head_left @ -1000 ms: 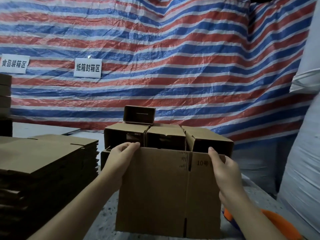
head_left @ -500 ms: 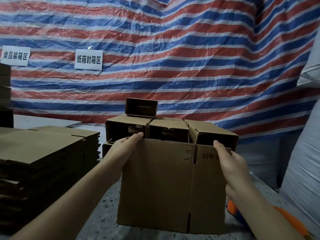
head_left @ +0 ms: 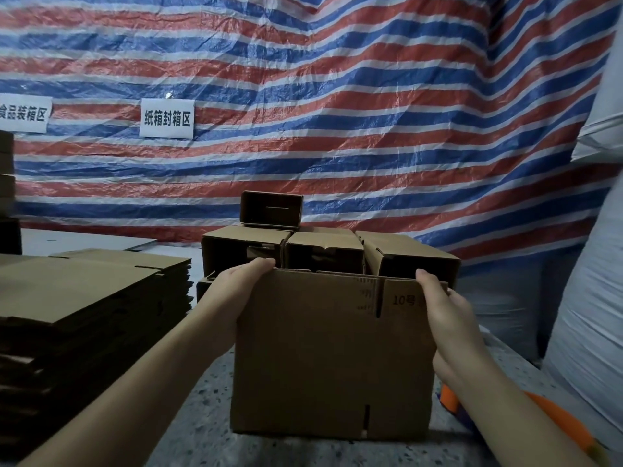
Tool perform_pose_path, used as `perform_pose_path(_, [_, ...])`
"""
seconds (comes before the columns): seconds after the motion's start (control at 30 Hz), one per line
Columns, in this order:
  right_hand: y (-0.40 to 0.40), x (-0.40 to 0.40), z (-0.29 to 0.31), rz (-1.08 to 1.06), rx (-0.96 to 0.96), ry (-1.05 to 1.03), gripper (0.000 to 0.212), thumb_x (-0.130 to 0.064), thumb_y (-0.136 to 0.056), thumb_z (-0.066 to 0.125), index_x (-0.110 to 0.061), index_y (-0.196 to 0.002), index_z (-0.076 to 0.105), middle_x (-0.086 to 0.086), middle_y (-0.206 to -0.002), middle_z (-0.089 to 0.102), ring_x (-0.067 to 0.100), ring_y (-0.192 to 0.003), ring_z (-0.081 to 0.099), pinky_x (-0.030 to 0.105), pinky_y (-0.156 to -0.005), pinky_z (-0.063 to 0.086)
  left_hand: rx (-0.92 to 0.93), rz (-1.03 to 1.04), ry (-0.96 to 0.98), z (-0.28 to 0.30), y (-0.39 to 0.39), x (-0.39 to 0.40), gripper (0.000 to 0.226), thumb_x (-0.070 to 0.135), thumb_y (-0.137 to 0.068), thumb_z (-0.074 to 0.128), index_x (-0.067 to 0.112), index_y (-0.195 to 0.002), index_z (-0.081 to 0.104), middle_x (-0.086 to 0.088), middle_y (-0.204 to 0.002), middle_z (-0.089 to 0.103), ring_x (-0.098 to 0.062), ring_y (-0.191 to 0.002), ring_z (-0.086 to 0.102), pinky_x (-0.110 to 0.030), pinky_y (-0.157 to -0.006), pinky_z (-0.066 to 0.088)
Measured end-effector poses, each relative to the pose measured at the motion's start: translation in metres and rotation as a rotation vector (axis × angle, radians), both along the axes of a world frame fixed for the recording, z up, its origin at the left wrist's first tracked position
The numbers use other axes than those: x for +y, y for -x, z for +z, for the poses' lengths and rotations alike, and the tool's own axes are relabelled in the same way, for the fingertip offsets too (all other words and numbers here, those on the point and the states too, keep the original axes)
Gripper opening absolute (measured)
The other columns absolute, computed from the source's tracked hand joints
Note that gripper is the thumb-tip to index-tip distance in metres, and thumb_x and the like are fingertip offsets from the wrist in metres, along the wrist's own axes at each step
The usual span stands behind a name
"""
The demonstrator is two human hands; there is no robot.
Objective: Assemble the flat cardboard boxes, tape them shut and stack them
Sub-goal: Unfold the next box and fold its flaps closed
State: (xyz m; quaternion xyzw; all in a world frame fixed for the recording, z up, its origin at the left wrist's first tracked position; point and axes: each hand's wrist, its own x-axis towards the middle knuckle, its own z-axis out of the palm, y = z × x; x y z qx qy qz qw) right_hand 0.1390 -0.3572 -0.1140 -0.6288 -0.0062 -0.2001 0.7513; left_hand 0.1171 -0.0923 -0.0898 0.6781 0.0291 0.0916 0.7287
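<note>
Presently, item: flat cardboard box, held upright on the speckled table, in front of the assembled boxes
Left hand: fingers curled over top left corner
Right hand: grips top right edge
Handling: probably light, stiff along creases, panels bend readily
Best hold: opposite side creases
Supply: flat stack at left

My one head camera looks forward and slightly down, close over the box, facing the striped tarp.
</note>
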Motion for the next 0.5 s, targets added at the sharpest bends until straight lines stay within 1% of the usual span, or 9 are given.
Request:
perform_pose_path(0.07, [0.000, -0.001, 0.001, 0.031, 0.008, 0.013, 0.034, -0.048, -0.094, 0.062, -0.016, -0.089, 0.072, 0.012, -0.085, 0.077, 0.024, -0.070, 0.076, 0.035, -0.060, 0.058, 0.022, -0.032, -0.054, 0.003, -0.003, 0.000, 0.029, 0.037, -0.098, 0.052, 0.015, -0.101, 0.071, -0.011, -0.081, 0.070, -0.020, -0.077, 0.064, -0.029, -0.062, 0.045])
perform_pose_path(0.13, [0.002, -0.003, 0.003, 0.066, 0.025, 0.036, 0.036, -0.050, -0.095, 0.059, -0.018, -0.087, 0.073, 0.009, -0.083, 0.078, 0.022, -0.070, 0.076, 0.036, -0.066, 0.056, -0.035, -0.090, -0.086, -0.002, 0.002, 0.003, 0.035, 0.027, -0.105, 0.040, 0.010, -0.123, 0.064, -0.008, -0.083, 0.055, -0.015, -0.073, 0.051, -0.023, -0.059, 0.038])
perform_pose_path(0.2, [0.003, -0.005, 0.005, 0.109, 0.036, 0.070, 0.038, -0.051, -0.095, 0.056, -0.020, -0.085, 0.075, 0.006, -0.080, 0.077, 0.019, -0.069, 0.074, 0.036, -0.067, 0.053, -0.104, -0.095, -0.014, -0.007, -0.003, 0.001, 0.038, 0.021, -0.104, 0.044, 0.002, -0.135, 0.054, -0.003, -0.076, 0.046, -0.012, -0.065, 0.042, -0.019, -0.050, 0.037])
perform_pose_path(0.27, [0.005, -0.006, 0.007, 0.169, 0.025, 0.088, 0.039, -0.050, -0.094, 0.055, -0.019, -0.083, 0.074, 0.005, -0.077, 0.073, 0.017, -0.067, 0.071, 0.036, -0.068, 0.051, -0.032, -0.177, -0.098, -0.001, 0.003, -0.011, 0.028, 0.022, -0.100, 0.052, 0.003, -0.115, 0.064, -0.004, -0.070, 0.054, -0.013, -0.060, 0.050, -0.019, -0.046, 0.040])
perform_pose_path(0.3, [0.007, -0.006, 0.008, 0.195, 0.024, 0.104, 0.039, -0.051, -0.092, 0.054, -0.018, -0.082, 0.073, 0.005, -0.076, 0.071, 0.017, -0.066, 0.070, 0.035, -0.067, 0.050, 0.032, -0.191, -0.068, 0.003, 0.007, -0.016, 0.023, 0.026, -0.100, 0.052, 0.010, -0.101, 0.068, -0.007, -0.066, 0.063, -0.015, -0.057, 0.059, -0.020, -0.047, 0.042])
perform_pose_path(0.33, [0.008, -0.006, 0.007, 0.213, 0.021, 0.118, 0.040, -0.053, -0.089, 0.053, -0.017, -0.082, 0.071, 0.006, -0.076, 0.069, 0.017, -0.065, 0.068, 0.034, -0.065, 0.050, 0.069, -0.186, 0.001, 0.006, 0.006, -0.020, 0.022, 0.030, -0.099, 0.051, 0.018, -0.096, 0.069, -0.007, -0.067, 0.070, -0.015, -0.055, 0.066, -0.019, -0.048, 0.045])
perform_pose_path(0.4, [0.010, -0.007, 0.006, 0.232, 0.014, 0.123, 0.041, -0.053, -0.088, 0.050, -0.015, -0.085, 0.067, 0.010, -0.080, 0.065, 0.019, -0.069, 0.066, 0.034, -0.066, 0.051, 0.041, -0.251, 0.094, 0.002, 0.006, -0.022, 0.028, 0.037, -0.099, 0.044, 0.029, -0.112, 0.068, -0.003, -0.091, 0.077, -0.013, -0.067, 0.073, -0.025, -0.055, 0.054])
perform_pose_path(0.47, [0.011, -0.008, 0.005, 0.253, -0.001, 0.104, 0.044, -0.050, -0.096, 0.045, -0.012, -0.092, 0.067, 0.013, -0.088, 0.065, 0.020, -0.076, 0.066, 0.037, -0.072, 0.050, -0.020, -0.307, 0.191, -0.005, 0.007, -0.017, 0.039, 0.046, -0.101, 0.034, 0.034, -0.128, 0.060, -0.001, -0.116, 0.073, -0.016, -0.089, 0.074, -0.028, -0.062, 0.058])
perform_pose_path(0.5, [0.010, -0.009, 0.003, 0.254, -0.003, 0.087, 0.048, -0.049, -0.098, 0.043, -0.009, -0.095, 0.068, 0.013, -0.091, 0.067, 0.021, -0.078, 0.067, 0.039, -0.076, 0.049, -0.019, -0.323, 0.232, -0.007, 0.008, -0.018, 0.044, 0.051, -0.101, 0.031, 0.034, -0.130, 0.059, -0.002, -0.121, 0.071, -0.018, -0.095, 0.073, -0.029, -0.064, 0.059])
